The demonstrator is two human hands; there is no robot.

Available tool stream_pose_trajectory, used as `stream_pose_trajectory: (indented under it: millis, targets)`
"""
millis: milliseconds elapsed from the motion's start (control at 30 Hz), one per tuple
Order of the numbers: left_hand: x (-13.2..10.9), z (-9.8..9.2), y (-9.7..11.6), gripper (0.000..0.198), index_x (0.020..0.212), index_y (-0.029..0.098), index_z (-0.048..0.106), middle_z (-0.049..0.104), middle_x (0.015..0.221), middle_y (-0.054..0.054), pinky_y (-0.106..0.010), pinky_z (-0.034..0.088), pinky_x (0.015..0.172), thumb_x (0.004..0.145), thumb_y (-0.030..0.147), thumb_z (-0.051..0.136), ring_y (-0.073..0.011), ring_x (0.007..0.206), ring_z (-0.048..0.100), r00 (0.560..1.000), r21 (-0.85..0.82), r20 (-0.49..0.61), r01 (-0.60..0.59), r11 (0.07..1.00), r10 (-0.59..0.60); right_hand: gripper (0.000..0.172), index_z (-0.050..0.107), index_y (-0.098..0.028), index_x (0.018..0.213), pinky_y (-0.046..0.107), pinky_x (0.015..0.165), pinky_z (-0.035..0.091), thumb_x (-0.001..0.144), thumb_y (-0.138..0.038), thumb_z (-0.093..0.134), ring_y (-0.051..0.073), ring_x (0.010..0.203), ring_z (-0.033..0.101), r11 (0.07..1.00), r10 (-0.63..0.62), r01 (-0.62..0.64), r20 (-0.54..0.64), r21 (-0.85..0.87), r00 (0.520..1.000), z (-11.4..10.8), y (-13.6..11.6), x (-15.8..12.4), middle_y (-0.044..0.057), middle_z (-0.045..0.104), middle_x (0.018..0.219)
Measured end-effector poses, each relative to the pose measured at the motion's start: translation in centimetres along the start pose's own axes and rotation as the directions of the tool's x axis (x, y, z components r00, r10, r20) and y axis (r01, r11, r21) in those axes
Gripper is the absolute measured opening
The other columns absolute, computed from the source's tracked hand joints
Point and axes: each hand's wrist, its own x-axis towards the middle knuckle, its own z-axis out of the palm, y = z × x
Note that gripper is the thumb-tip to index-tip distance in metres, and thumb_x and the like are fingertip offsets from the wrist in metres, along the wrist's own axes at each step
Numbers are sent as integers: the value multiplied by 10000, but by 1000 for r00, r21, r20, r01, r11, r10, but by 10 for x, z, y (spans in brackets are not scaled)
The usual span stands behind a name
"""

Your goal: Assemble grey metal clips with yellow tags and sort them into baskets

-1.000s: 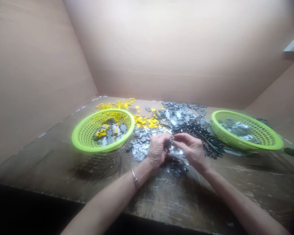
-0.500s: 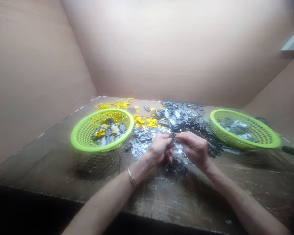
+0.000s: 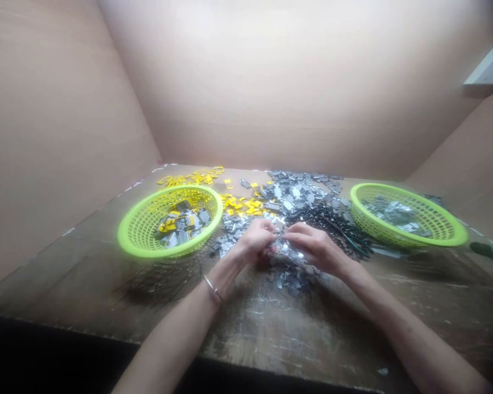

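My left hand (image 3: 252, 241) and my right hand (image 3: 312, 247) meet over a heap of small grey metal parts (image 3: 290, 271) in the middle of the wooden table (image 3: 271, 328). Both hands have their fingers curled and pinched together around a small part between the fingertips; the part itself is too small to name. A thin bangle sits on my left wrist. A green basket (image 3: 148, 241) holding grey and yellow pieces stands to the left of my hands. A second green basket (image 3: 443, 238) with grey parts stands to the right.
Yellow pieces (image 3: 197, 176) lie scattered at the back left, more grey parts (image 3: 299, 191) at the back centre, and a tangle of black pieces (image 3: 332, 219) beside the right basket. Thin black wires (image 3: 164, 276) lie front left. Brown panels wall in the table. A green-handled tool (image 3: 487, 250) lies far right.
Both hands have dropped slightly lower onto the heap and shifted a little left, still pinched together. The baskets and piles stay where they were.
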Motion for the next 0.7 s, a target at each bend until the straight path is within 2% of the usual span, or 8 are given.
stream_pose_trajectory:
  millis: [100, 233, 300, 367, 467, 567, 633, 700]
  targets:
    - [-4, -5, 7, 122, 695, 140, 493, 465, 427, 22, -137, 215, 261, 586, 179, 531, -47, 279, 364, 991, -9, 130, 31, 999, -29, 318, 516, -215, 1006, 235, 645, 422, 768, -95, 343, 120, 769, 489, 996, -32, 36, 50, -83, 998, -5, 1, -1, 67, 516, 893]
    - [-5, -7, 9, 205, 751, 119, 519, 510, 543, -17, -162, 304, 284, 587, 230, 571, -68, 348, 435, 974, -122, 226, 9, 992, 19, 276, 542, -200, 956, 251, 675, 414, 764, -101, 370, 136, 812, 488, 991, -82, 82, 2, -103, 997, -2, 3, -3, 72, 540, 914]
    - [-3, -5, 8, 280, 811, 124, 503, 539, 653, -44, -201, 383, 337, 601, 295, 574, -92, 429, 492, 985, -273, 146, -51, 961, 94, 214, 571, -188, 875, 238, 622, 417, 758, -128, 402, 128, 732, 500, 994, -41, 34, -67, -105, 997, 3, 4, -4, 65, 557, 828]
    - [0, 2, 6, 345, 880, 142, 466, 553, 747, -58, -245, 445, 431, 598, 301, 587, -117, 546, 539, 989, -423, 3, -132, 896, 147, 178, 581, -176, 830, 229, 586, 412, 755, -153, 421, 119, 666, 497, 991, 43, -62, -149, -121, 988, 8, 5, -5, 60, 553, 756]
    - [2, 16, -1, 446, 965, 153, 416, 565, 778, -62, -268, 463, 532, 576, 229, 619, -136, 662, 557, 983, -561, -104, -183, 807, 150, 165, 588, -160, 799, 223, 576, 403, 755, -161, 429, 112, 636, 491, 976, 119, -155, -223, -156, 968, 17, 3, -5, 58, 547, 721]
    - [3, 25, -8, 443, 977, 150, 408, 567, 710, -46, -262, 453, 519, 590, 227, 609, -135, 623, 556, 978, -616, -158, -205, 760, 136, 163, 592, -154, 767, 221, 593, 404, 757, -169, 429, 113, 658, 498, 977, 100, -133, -196, -164, 976, 22, -2, -5, 57, 555, 730]
    - [4, 22, -9, 420, 958, 150, 418, 562, 659, -34, -254, 444, 483, 592, 236, 606, -129, 566, 548, 972, -612, -190, -225, 758, 135, 157, 581, -156, 817, 223, 618, 411, 754, -199, 443, 116, 695, 505, 988, 80, -98, -146, -118, 986, 21, -2, -2, 57, 559, 785]
    - [6, 12, -6, 402, 949, 158, 420, 554, 634, -23, -250, 440, 459, 601, 257, 595, -124, 532, 541, 959, -605, -237, -270, 749, 154, 196, 552, -148, 898, 225, 626, 419, 755, -229, 445, 119, 719, 507, 987, 126, -136, -130, -80, 984, 17, 2, 4, 63, 552, 849]
